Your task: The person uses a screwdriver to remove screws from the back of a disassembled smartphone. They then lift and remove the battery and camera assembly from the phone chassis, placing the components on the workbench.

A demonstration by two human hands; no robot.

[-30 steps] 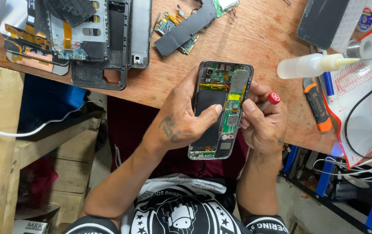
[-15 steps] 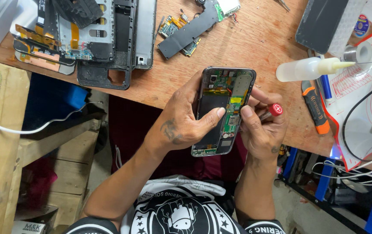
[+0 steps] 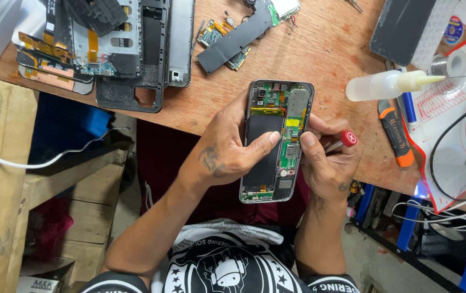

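Left hand gripping opened smartphone at frame centre, right hand closed around red-capped screwdriver, wooden counter behind

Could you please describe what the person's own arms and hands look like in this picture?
Both hands are bare, without gloves. The left hand has a dark tattoo on its back; the right hand has a small dark mark near the wrist. The forearms are uncovered, with short black sleeves printed in white.

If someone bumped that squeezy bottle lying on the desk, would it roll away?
Probably: the bottle is round and lies on its side on the desk. It looks like soft, light plastic. Its tapered nozzle would likely make it curve.
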